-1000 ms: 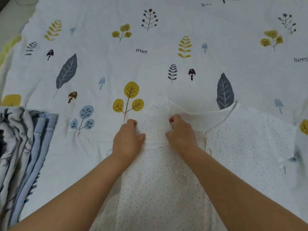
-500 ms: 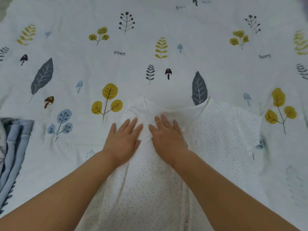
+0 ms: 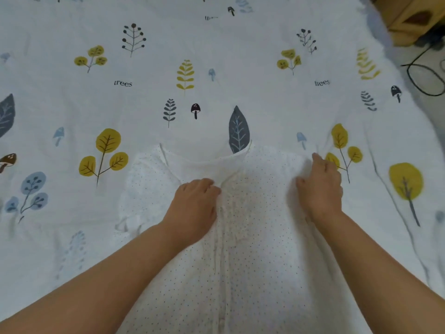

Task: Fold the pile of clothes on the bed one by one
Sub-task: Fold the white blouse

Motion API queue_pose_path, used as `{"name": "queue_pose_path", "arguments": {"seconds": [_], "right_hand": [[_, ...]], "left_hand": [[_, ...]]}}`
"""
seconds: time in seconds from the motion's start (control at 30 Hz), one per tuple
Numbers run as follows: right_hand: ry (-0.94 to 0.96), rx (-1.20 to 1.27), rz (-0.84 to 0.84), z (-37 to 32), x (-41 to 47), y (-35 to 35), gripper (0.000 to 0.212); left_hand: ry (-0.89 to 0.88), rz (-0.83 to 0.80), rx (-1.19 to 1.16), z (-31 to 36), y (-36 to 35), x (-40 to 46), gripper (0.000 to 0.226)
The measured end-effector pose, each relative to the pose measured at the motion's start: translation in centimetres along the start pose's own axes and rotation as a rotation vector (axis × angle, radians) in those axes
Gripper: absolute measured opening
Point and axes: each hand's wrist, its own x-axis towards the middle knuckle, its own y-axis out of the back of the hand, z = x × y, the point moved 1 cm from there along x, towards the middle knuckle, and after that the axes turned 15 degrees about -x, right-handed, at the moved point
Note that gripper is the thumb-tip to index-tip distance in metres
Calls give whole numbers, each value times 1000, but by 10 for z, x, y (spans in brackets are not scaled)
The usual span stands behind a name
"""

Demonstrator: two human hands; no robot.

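Note:
A white garment with fine dark dots (image 3: 252, 266) lies spread flat on the bed, its neckline pointing away from me. My left hand (image 3: 195, 206) rests on its middle just below the neckline, fingers curled onto the fabric by the front placket. My right hand (image 3: 321, 186) lies flat on the garment's right shoulder near its outer edge, fingers apart and pointing away. The garment's left sleeve (image 3: 134, 213) lies rumpled beside my left wrist. Both forearms cover parts of the lower garment.
The bed sheet (image 3: 144, 97) is white with printed leaves, trees and mushrooms. At the top right, past the bed's edge, are a yellow-brown object (image 3: 414, 18) and a black cable (image 3: 423, 75) on the floor.
My right hand slid from the middle out to the garment's right shoulder. My left hand moved to the centre and curled its fingers. The view shifted right; the folded pile at left left the frame.

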Motion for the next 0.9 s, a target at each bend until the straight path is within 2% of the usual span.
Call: {"name": "queue_pose_path", "arguments": {"seconds": [0.07, 0.13, 0.2, 0.23, 0.3, 0.4, 0.5, 0.57, 0.63, 0.73, 0.77, 0.8, 0.9], "right_hand": [[-57, 40, -66, 12, 14, 0, 66], [-41, 11, -134, 18, 26, -2, 63], [49, -47, -166, 19, 34, -3, 48], [100, -38, -141, 19, 37, -3, 33], [159, 91, -93, 17, 35, 5, 14], [170, 274, -150, 14, 29, 21, 16], [129, 203, -108, 10, 28, 34, 15], [105, 196, -116, 1, 24, 43, 24], [131, 337, -283, -10, 16, 50, 33], [118, 729, -762, -22, 2, 52, 27], [110, 753, -799, -20, 2, 49, 24], [90, 732, -769, -17, 4, 43, 22], [9, 552, -512, -9, 6, 20, 22]], "left_hand": [[-25, -16, 20, 12, -12, 3, 32], [-39, -18, 30, 20, -21, 9, 38], [1, -41, 12, 28, -26, 12, 45], [15, -37, 4, 30, -30, 14, 46], [15, -24, 4, 31, -34, 15, 45], [-14, -9, -22, 33, -35, 19, 43], [-43, 79, -65, 40, -36, 28, 37], [-35, 111, -155, 51, -33, 35, 28], [77, 113, -334, 59, -30, 42, 22], [396, 59, -706, 63, -29, 54, 29], [490, 72, -812, 62, -30, 59, 36], [573, 87, -879, 60, -32, 63, 43], [691, 84, -831, 57, -38, 72, 47]]}}
